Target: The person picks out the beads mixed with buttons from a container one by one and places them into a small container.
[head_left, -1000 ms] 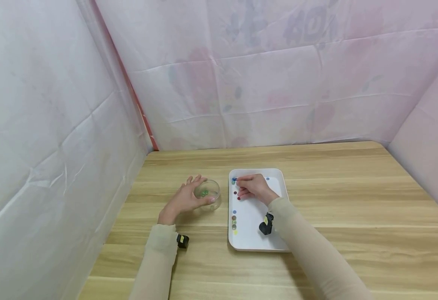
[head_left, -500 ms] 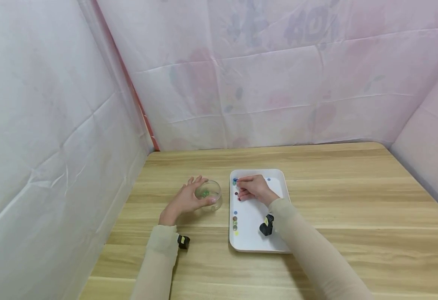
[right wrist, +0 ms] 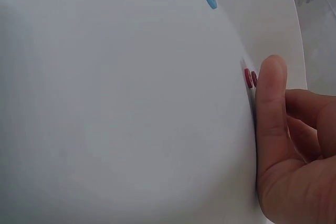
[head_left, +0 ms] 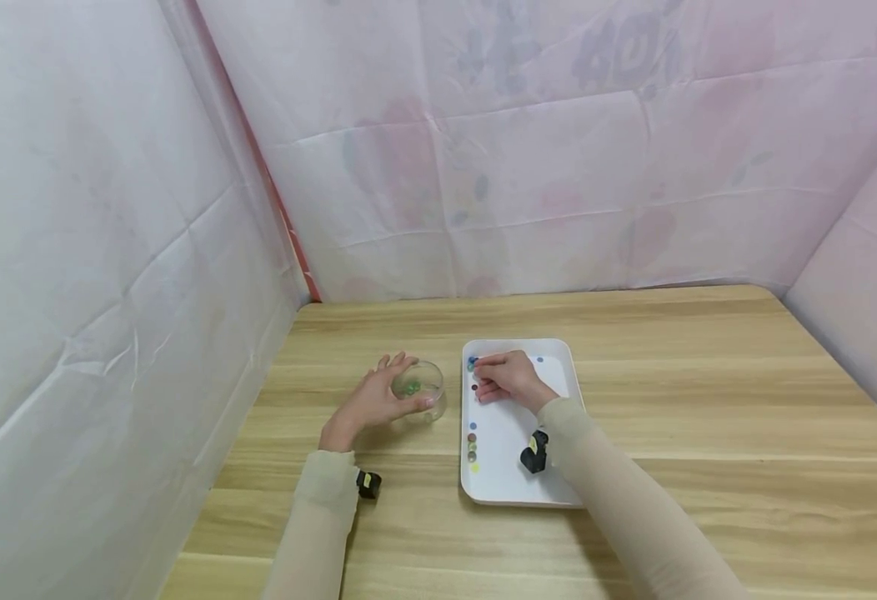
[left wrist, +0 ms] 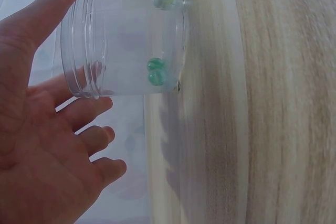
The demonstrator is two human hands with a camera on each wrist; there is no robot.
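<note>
My left hand (head_left: 373, 402) cups a clear open jar (head_left: 421, 388) standing on the wooden table; the thumb lies at its rim and the fingers curve round its far side. The jar (left wrist: 126, 40) holds a few green beads (left wrist: 156, 72). My right hand (head_left: 509, 377) rests on the white tray (head_left: 521, 417), fingers curled, with its fingertips at the beads in the far left corner (head_left: 472, 364). In the right wrist view one finger lies flat on the tray (right wrist: 131, 103), its tip beside two red beads (right wrist: 250, 78). No frame shows whether a bead is pinched.
More small coloured beads (head_left: 472, 443) lie along the tray's left edge, and a blue bead (head_left: 539, 360) sits near its far side. Pale pink sheeting walls the table at the left, back and right. Bare tabletop (head_left: 709, 400) stretches to the tray's right.
</note>
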